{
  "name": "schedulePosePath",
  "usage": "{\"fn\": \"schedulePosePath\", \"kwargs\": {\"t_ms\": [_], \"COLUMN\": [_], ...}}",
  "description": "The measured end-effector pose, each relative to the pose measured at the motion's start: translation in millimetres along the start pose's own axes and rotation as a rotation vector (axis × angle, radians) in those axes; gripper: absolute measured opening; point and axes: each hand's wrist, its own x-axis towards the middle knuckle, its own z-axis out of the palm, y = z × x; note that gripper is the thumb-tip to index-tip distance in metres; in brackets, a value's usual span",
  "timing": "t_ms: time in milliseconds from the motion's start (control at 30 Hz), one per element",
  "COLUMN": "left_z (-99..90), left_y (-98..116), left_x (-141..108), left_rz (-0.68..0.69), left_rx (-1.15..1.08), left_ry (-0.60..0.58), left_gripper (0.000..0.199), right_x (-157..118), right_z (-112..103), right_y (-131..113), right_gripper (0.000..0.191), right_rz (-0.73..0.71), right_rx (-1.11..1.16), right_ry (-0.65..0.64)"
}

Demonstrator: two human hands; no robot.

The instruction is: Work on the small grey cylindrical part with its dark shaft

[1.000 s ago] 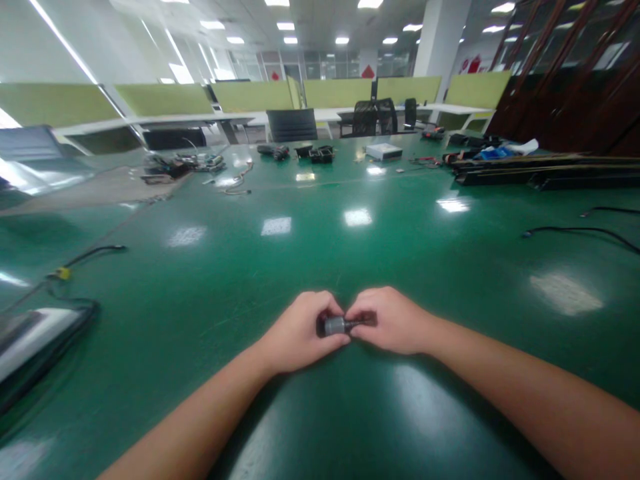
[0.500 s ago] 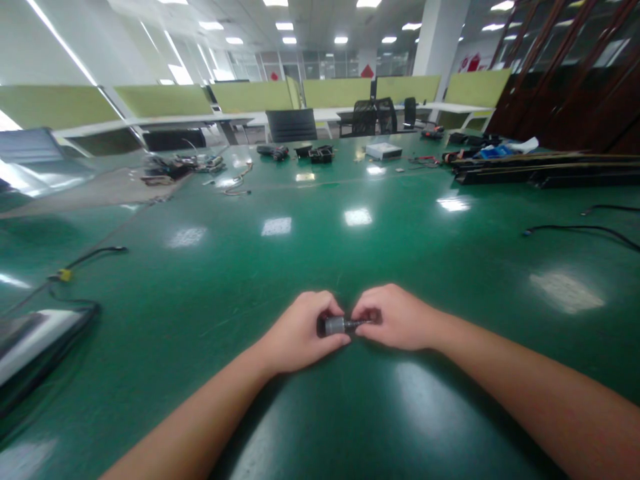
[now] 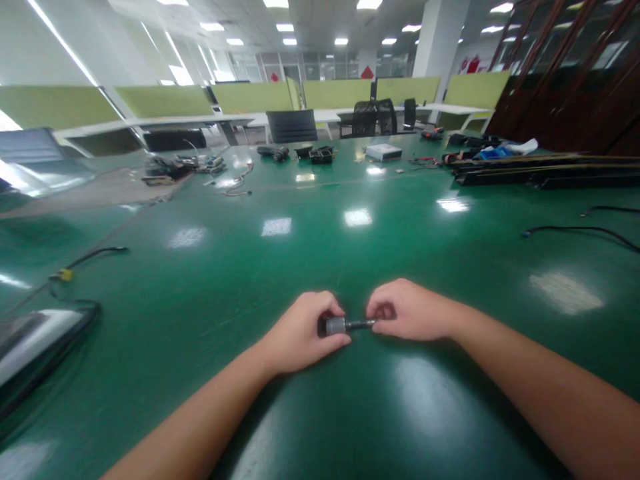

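Low over the green table (image 3: 320,260), near its front, my left hand (image 3: 305,333) is wrapped round a dark cylindrical tool (image 3: 337,325) with a grey collar. A thin dark shaft (image 3: 357,325) sticks out of the collar to the right. My right hand (image 3: 410,312) pinches the far end of this shaft between thumb and curled fingers. The two hands are apart, with a stretch of shaft showing between them. Most of the tool's body is hidden inside my left hand.
A white and black device (image 3: 40,340) with a cable lies at the left edge. Black cables (image 3: 580,228) lie at the right. Along the far side are a grey box (image 3: 383,152), black parts (image 3: 320,155), long black strips (image 3: 545,170) and a heap of electronics (image 3: 173,167).
My right hand has moved to the right, away from my left hand, and more of the shaft shows between them. My left hand has stayed in place.
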Motion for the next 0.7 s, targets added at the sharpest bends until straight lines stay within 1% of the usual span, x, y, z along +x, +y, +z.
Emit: {"fn": "schedulePosePath", "kwargs": {"t_ms": [233, 367, 467, 600, 700], "left_z": [0.0, -1.5, -3.4, -3.5, -1.0], "left_y": [-4.2, -3.5, -1.4, 1.6, 3.6], "left_x": [-4.7, -6.8, -6.4, -2.4, 2.5], "left_rz": [-0.006, -0.007, -0.003, 0.004, 0.006], "left_rx": [-0.007, -0.007, -0.012, -0.014, -0.005], "left_ry": [-0.009, -0.007, -0.005, -0.002, 0.013], "left_gripper": [0.027, 0.027, 0.026, 0.026, 0.026], "right_x": [-5.0, -5.1, -3.9, -1.1, 3.4], "right_z": [-12.4, -16.1, -15.4, -5.8, 7.8], "right_y": [5.1, 5.0, 2.3, -2.1, -4.8], "right_gripper": [0.012, 0.012, 0.013, 0.014, 0.012], "right_rz": [0.080, 0.114, 0.091, 0.025, -0.009], "right_rx": [-0.006, 0.007, 0.025, 0.030, 0.015], "right_ry": [-0.104, -0.108, -0.109, -0.063, 0.027]}}
